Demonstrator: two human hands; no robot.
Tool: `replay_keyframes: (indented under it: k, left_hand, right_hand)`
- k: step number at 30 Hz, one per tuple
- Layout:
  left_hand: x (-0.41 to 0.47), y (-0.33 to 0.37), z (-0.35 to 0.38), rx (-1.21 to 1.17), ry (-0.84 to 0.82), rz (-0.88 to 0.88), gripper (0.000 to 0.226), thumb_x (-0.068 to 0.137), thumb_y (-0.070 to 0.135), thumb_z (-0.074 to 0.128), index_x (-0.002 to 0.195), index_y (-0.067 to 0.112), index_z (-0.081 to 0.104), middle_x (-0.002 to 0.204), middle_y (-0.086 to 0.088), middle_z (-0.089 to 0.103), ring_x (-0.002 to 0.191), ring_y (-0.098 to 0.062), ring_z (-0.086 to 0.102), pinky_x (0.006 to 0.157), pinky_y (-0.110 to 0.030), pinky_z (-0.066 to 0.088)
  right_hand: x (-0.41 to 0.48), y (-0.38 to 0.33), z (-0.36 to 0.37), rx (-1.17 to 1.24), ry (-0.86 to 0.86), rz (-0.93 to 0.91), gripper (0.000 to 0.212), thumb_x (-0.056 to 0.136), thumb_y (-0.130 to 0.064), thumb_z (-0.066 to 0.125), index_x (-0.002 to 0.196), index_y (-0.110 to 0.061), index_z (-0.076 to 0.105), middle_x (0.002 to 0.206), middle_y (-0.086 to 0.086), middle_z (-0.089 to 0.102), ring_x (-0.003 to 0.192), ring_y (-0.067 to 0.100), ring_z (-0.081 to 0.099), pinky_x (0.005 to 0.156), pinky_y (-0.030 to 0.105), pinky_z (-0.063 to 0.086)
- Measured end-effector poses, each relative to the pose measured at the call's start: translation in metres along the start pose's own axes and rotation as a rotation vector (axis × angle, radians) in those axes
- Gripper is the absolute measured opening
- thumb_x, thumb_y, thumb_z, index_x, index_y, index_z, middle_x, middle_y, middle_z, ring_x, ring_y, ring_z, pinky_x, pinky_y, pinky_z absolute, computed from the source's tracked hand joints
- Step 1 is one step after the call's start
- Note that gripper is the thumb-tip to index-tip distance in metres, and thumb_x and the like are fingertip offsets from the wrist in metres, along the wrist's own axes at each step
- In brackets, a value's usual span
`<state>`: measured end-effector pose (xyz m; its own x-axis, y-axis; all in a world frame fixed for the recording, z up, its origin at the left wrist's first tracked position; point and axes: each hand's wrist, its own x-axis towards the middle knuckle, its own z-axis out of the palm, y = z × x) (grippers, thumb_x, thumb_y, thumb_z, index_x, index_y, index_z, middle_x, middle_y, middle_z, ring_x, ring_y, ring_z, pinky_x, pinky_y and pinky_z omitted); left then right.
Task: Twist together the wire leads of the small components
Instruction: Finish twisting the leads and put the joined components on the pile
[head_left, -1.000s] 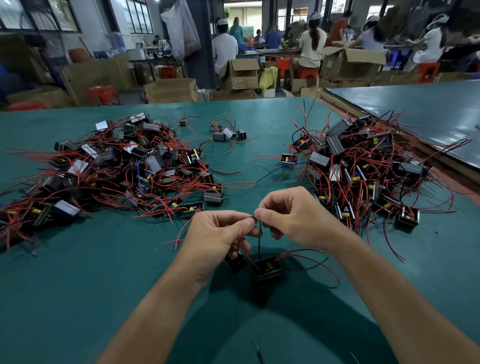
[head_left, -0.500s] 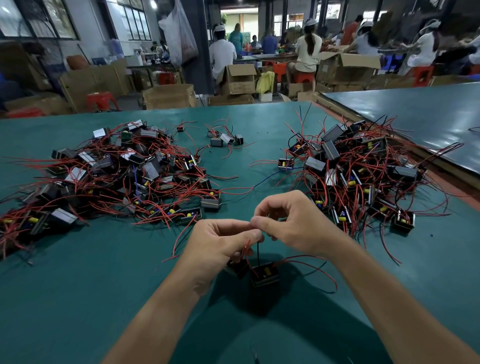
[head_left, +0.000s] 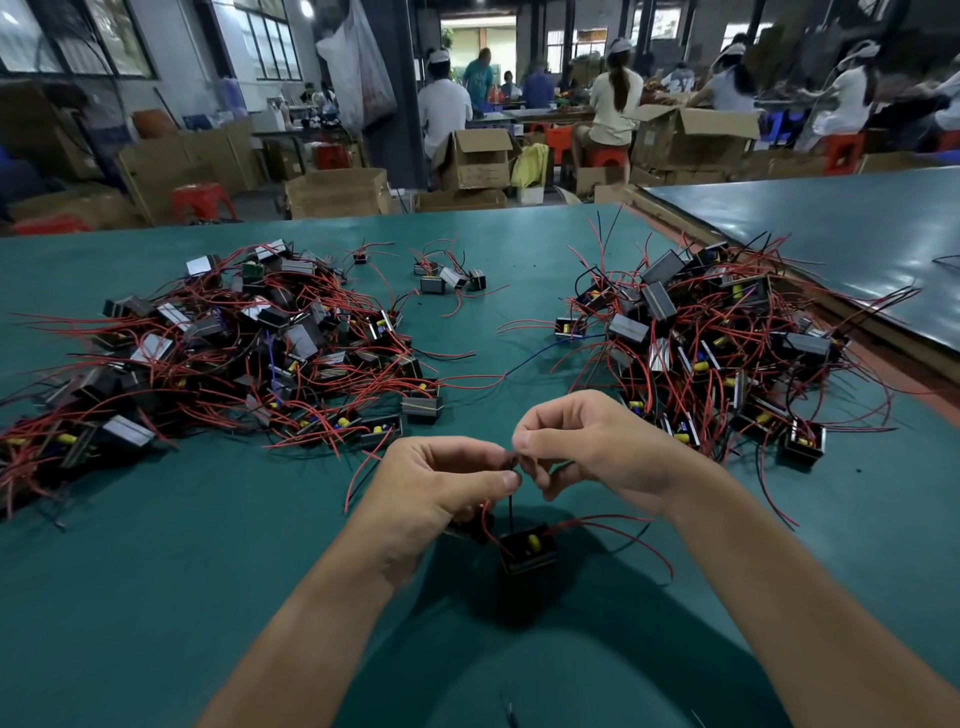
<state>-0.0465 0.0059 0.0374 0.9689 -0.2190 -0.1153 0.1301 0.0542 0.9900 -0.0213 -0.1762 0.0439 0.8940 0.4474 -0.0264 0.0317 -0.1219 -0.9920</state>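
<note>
The left hand (head_left: 441, 488) and right hand (head_left: 597, 447) meet fingertip to fingertip low over the tabletop (head_left: 156, 571). Each pinches the leads (head_left: 511, 460) between thumb and forefinger, with the other fingers loosely curled. The joint itself is tiny and half hidden by the fingertips, so I cannot tell how far the twist has got.

A black lead (head_left: 510, 512) drops straight from the pinch to a component (head_left: 527, 548) directly below the hands. Whether that component hangs or rests on the tabletop is unclear. A second component (head_left: 467, 530) shows partly under the left palm, and a red lead (head_left: 623, 525) loops off to the right.

The wire looks thin, soft and easily bent, and likely to hold a twist once it is rolled. The components seem light enough to dangle from it. The best hold is probably close to the tips, one hand anchoring while the other rolls. A hard tug could strain the wire where it enters the body.

Both forearms come in from the bottom edge and converge, with the wrists slightly raised.

A left pile (head_left: 234, 353) and a right pile (head_left: 717, 353) of like components with tangled red wires lie further out on the tabletop.
</note>
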Motion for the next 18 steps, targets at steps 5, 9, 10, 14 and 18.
replay_keyframes:
  k: [5,9,10,14,18]
  left_hand:
    - [-0.0010,0.0014,-0.0004,-0.020,-0.057,0.009,0.029,0.042,0.028,0.083,0.068,0.016,0.078,0.064,-0.006,0.068,0.049,-0.010,0.050,0.048,-0.018,0.038]
    - [-0.0005,0.0007,-0.0014,-0.033,-0.087,0.038,0.027,0.043,0.029,0.082,0.067,0.016,0.078,0.065,-0.006,0.068,0.047,-0.009,0.049,0.047,-0.016,0.037]
    - [0.0001,0.0007,-0.0018,-0.036,-0.087,0.043,0.028,0.042,0.029,0.082,0.066,0.017,0.078,0.064,-0.005,0.068,0.047,-0.008,0.049,0.047,-0.016,0.036]
    - [0.0017,0.0010,-0.0031,-0.032,-0.074,0.049,0.029,0.040,0.031,0.082,0.065,0.018,0.077,0.065,-0.006,0.067,0.046,-0.008,0.049,0.047,-0.016,0.035]
    - [0.0004,0.0015,-0.0045,-0.023,-0.119,0.012,0.026,0.042,0.027,0.083,0.064,0.015,0.076,0.065,-0.006,0.067,0.045,-0.008,0.048,0.044,-0.016,0.035]
  right_hand:
    - [-0.0007,-0.0005,-0.0019,0.046,-0.052,-0.005,0.017,0.087,-0.014,0.066,0.070,-0.014,0.067,0.065,0.004,0.058,0.058,0.012,0.052,0.057,0.023,0.051]
    - [0.0004,-0.0007,-0.0008,0.067,-0.064,-0.049,0.015,0.082,-0.017,0.065,0.068,-0.014,0.068,0.063,0.006,0.057,0.057,0.012,0.052,0.056,0.023,0.050]
    - [0.0006,-0.0007,-0.0010,0.070,-0.066,-0.065,0.015,0.082,-0.015,0.064,0.068,-0.014,0.068,0.063,0.006,0.058,0.057,0.012,0.052,0.056,0.024,0.050]
    - [-0.0003,-0.0005,-0.0031,0.068,-0.081,-0.116,0.007,0.079,-0.009,0.066,0.074,-0.009,0.070,0.064,0.004,0.061,0.057,0.013,0.053,0.056,0.025,0.050]
    - [-0.0013,0.0004,-0.0051,0.039,-0.066,-0.177,0.007,0.075,-0.004,0.070,0.075,-0.010,0.073,0.066,0.008,0.064,0.057,0.015,0.055,0.057,0.025,0.051]
